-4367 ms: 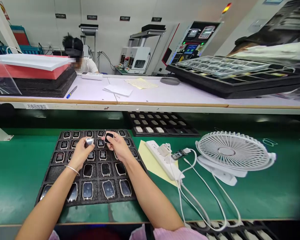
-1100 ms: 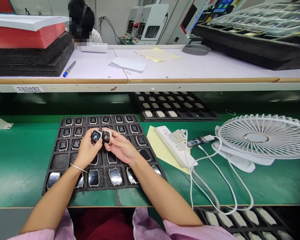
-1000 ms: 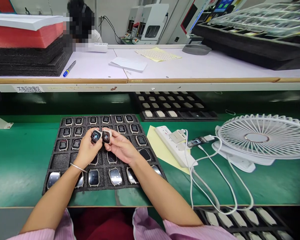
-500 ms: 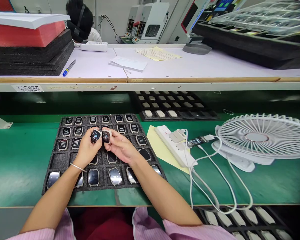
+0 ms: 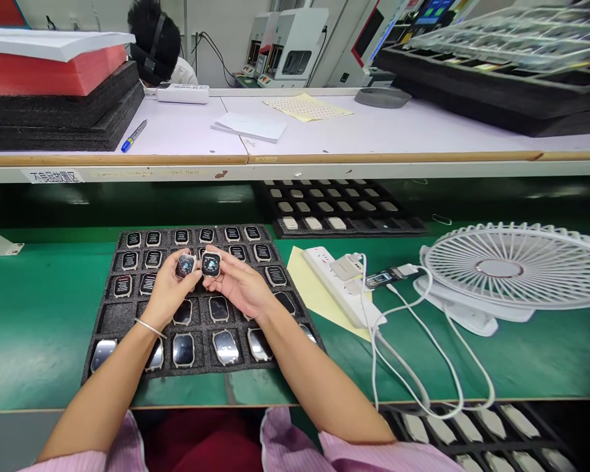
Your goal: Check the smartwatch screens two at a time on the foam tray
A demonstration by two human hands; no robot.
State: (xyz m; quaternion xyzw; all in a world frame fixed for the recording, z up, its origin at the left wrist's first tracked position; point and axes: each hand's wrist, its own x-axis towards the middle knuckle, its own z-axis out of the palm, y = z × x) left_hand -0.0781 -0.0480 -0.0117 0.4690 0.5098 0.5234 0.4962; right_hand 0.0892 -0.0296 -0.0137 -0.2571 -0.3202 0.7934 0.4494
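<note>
Silver bangle (image 5: pixel 150 328) at its wrist, the left hand (image 5: pixel 170 288) grips a watch (image 5: pixel 185 265) between thumb and fingers, screen lit, held over the foam tray (image 5: pixel 117 317). Just beside it, also over the foam tray, the right hand (image 5: pixel 240 282) pinches a second watch (image 5: pixel 211 263), likewise lit; whether the two rims touch, I cannot tell. Below the hands, rows of other watches (image 5: pixel 183 349) sit in the foam tray's pockets, the far ones showing text, the near ones dark and reflective. Green bench (image 5: pixel 29 314) carries the foam tray. Just right of the foam tray, a yellow sheet (image 5: pixel 305 288) lies under a white power strip (image 5: pixel 341 288); well to its right stands a white fan (image 5: pixel 501 267). Behind the foam tray and rightward, a dark tray (image 5: pixel 373 226) holds pale pieces (image 5: pixel 313 223). Beyond the foam tray, a raised shelf (image 5: pixel 314 141) bears a pen (image 5: pixel 134 136) and papers (image 5: pixel 249 127).
</note>
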